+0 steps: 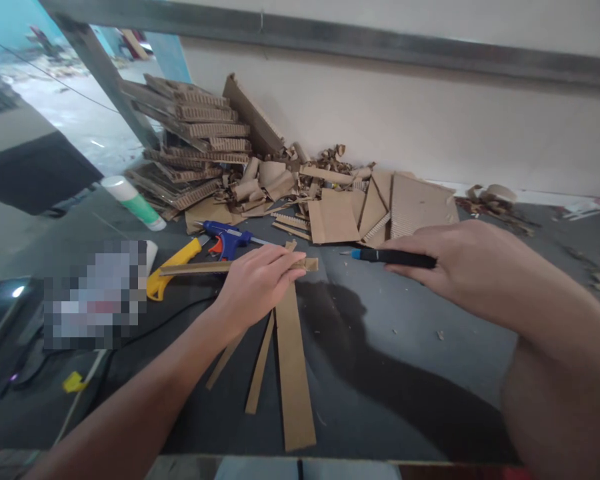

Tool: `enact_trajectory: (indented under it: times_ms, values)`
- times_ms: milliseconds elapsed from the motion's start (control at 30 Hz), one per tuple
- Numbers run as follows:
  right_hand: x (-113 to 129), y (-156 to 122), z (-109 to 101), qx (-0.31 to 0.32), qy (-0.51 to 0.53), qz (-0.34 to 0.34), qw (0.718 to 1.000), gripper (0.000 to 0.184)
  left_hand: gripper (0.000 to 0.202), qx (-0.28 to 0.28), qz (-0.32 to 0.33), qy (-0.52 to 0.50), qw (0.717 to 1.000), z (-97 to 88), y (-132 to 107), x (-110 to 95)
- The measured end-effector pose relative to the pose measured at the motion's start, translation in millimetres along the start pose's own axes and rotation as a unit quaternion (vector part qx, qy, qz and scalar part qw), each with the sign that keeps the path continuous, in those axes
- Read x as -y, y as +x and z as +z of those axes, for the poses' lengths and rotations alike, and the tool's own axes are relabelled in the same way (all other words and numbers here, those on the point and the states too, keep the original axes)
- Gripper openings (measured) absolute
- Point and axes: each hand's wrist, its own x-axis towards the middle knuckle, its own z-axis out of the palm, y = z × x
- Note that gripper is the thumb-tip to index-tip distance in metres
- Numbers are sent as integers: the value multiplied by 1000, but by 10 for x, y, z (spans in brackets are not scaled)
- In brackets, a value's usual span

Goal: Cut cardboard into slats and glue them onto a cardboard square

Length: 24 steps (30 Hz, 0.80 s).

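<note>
My left hand (257, 283) is closed on a thin cardboard strip (195, 268) that runs level across the grey table (405, 333), its right end poking past my fingers. My right hand (445, 257) grips a black pen-like cutter (390, 256) with a blue tip pointing left toward the strip. Under my left hand lie several long cardboard strips (293, 373), laid toward the table's near edge.
A blue glue gun (227, 238) and a yellow-handled tool (173, 270) lie left of my hand. A green-and-white bottle (133, 200) lies behind them. Stacked corrugated cardboard (190, 143), scraps and flat pieces (380, 210) are heaped against the wall. A blurred patch covers the left.
</note>
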Motion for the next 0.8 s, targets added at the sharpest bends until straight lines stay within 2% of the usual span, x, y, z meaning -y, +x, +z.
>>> enact_trajectory:
  times_ms: [133,267,500,633,800]
  values:
    - [190,47,6,39,-27,11,999,28,32,17,4,1,1000,20,-25,3]
    - [258,52,27,60,-30,13,998,31,36,16,16,-10,1000,25,-41,22]
    - [253,61,65,35,-8,-13,999,34,37,48,10,-1,999,4,-22,4]
    - [296,102,114,49,11,-33,998,35,31,37,11,-6,999,-2,-13,-9]
    - [359,122,171,34,-35,-10,999,33,25,29,14,-7,999,-23,5,-27]
